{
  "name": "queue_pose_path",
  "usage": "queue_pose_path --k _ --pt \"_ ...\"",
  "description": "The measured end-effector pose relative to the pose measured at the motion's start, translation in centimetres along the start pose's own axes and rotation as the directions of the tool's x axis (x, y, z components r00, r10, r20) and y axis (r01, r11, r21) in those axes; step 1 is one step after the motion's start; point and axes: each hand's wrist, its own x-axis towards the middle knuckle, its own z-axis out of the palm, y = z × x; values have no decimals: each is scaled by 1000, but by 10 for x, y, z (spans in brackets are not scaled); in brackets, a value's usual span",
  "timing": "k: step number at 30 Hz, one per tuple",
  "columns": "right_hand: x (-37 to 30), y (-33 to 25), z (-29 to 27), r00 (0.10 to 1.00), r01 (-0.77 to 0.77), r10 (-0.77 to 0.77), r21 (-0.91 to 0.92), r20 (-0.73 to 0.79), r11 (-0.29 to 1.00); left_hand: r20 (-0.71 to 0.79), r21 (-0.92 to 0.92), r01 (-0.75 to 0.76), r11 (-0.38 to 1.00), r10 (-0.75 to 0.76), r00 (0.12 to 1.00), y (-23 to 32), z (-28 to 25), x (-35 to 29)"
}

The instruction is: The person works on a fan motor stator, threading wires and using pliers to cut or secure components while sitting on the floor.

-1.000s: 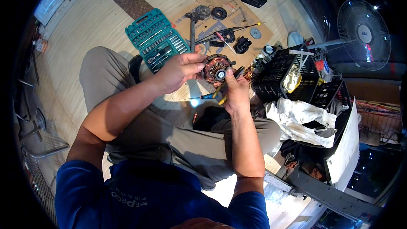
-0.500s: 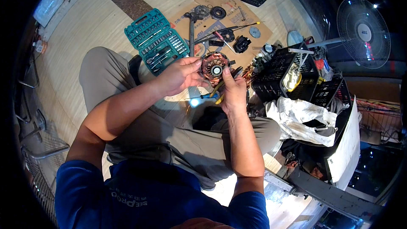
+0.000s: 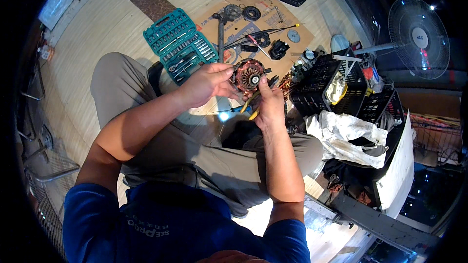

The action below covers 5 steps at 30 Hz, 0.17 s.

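Between my two hands is a round motor or alternator part (image 3: 247,72) with copper windings and a pale shaft end at its centre. My left hand (image 3: 207,85) grips its left rim, thumb on top and fingers beneath. My right hand (image 3: 270,104) is closed at its right side, the thumb pressing near the shaft end. Tucked in that same hand are pliers with yellow handles (image 3: 254,113); their dark jaws point up and right. A blue-handled screwdriver (image 3: 236,110) shows just below the part, beside a bright light spot.
A green socket set case (image 3: 181,44) lies opened ahead-left. Dismantled parts, a hammer (image 3: 221,39) and a red-handled screwdriver (image 3: 258,46) lie on flattened cardboard (image 3: 297,24). To the right stand black crates (image 3: 312,87), a white cloth (image 3: 341,136) and a fan (image 3: 418,37).
The wound part has tilted slightly in my hands, its shaft end shifting a little to the right. Both hands keep their grip.
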Motion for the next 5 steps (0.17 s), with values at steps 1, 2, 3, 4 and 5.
queue_pose_path --k 1,2,3,4,5 --pt "0 0 -1 1000 -20 20 20 3 1000 -37 140 -5 990 10 999 2 1 0" --pt "1 0 -2 1000 -20 20 19 3 1000 -38 139 -6 990 11 999 3 2 -1" --pt "1 1 -3 1000 -1 1 7 13 1000 -108 380 -94 920 145 983 4 2 -1" --pt "2 1 -3 1000 18 -18 -4 23 1000 -141 602 -150 784 289 947 5 2 -1" --pt "2 1 -2 999 38 -38 2 26 999 -143 602 -150 784 290 946 5 2 -1"
